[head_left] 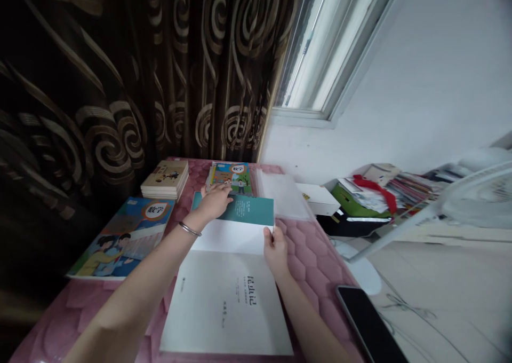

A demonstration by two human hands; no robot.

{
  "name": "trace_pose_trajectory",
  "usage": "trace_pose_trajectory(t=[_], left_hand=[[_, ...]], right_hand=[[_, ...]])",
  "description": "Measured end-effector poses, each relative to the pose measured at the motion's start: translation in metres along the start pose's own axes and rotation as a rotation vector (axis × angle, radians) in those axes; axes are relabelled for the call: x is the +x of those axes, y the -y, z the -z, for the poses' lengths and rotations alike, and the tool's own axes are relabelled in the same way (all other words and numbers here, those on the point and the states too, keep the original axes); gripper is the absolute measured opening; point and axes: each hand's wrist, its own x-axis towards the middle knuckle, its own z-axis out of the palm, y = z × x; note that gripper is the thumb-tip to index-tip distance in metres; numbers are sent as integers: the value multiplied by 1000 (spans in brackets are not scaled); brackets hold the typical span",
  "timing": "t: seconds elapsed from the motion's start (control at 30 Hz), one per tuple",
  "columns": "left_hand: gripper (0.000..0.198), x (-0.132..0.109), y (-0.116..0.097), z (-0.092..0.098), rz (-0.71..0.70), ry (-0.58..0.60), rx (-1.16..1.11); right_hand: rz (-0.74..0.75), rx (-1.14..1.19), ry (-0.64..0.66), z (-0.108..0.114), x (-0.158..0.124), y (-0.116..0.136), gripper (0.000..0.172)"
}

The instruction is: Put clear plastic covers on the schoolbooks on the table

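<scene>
An open book (228, 304) lies in front of me, its white title page printed with dark Chinese characters turned sideways. At its far end is a teal cover flap (256, 209) with small pale print. My left hand (215, 200), with a silver bangle at the wrist, rests on the flap's far left part, fingers extended and nothing gripped. My right hand (276, 246) pinches the book's right edge near the flap, thumb on top. Just beyond my left fingers is a colourful math textbook (240, 179), partly covered by the hand and the flap.
Another math textbook (124, 235) and a stack of tan books (166, 179) lie to the left. A clear plastic sheet (282, 195) covers the table's far right. A phone (370, 325) sits at the right edge. Beyond stand a white box (318, 198) and a fan (436, 208).
</scene>
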Motion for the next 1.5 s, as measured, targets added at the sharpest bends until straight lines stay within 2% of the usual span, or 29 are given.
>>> trace_pose_trajectory(t=[0.2, 0.37, 0.43, 0.5, 0.57, 0.63, 0.7, 0.8, 0.87, 1.03, 1.17, 1.3, 1.4, 1.5], left_hand=[[15, 11, 12, 3, 16, 74, -5], [15, 8, 13, 11, 20, 32, 8], [21, -4, 9, 10, 60, -78, 57], [30, -25, 4, 2, 100, -221, 154], [36, -55, -1, -14, 47, -246, 233], [37, -86, -3, -38, -127, -121, 240], [42, -111, -2, -64, -195, -12, 214], [50, -129, 3, -92, -115, 126, 164], [53, -130, 5, -99, -65, 200, 130], [55, -120, 3, -91, 20, 360, 50], [57, -115, -3, -80, 44, 492, 32], [59, -113, -7, -74, 74, 531, 33], [59, -109, -9, -72, 111, 550, 23], [59, -105, -12, -70, 135, 551, 8]], right_hand=[[-7, -1, 19, 0, -1, -1, 45], [-13, 4, 30, -2, 0, -6, 44], [-15, -14, 26, -3, 1, -9, 45], [-27, -44, 34, -5, 3, -11, 46], [-54, -90, 57, -7, 7, -13, 46], [-100, -178, 109, -10, 12, -13, 44], [-159, -311, 190, -13, 17, -11, 40], [-226, -465, 285, -17, 25, -8, 33], [-246, -505, 309, -19, 28, -6, 30], [-262, -605, 354, -20, 28, 3, 40], [-216, -686, 404, -21, 28, 10, 45], [-180, -747, 469, -21, 30, 10, 44], [-146, -875, 481, -21, 29, 14, 43], [33, -989, 459, -22, 20, 24, 42]])
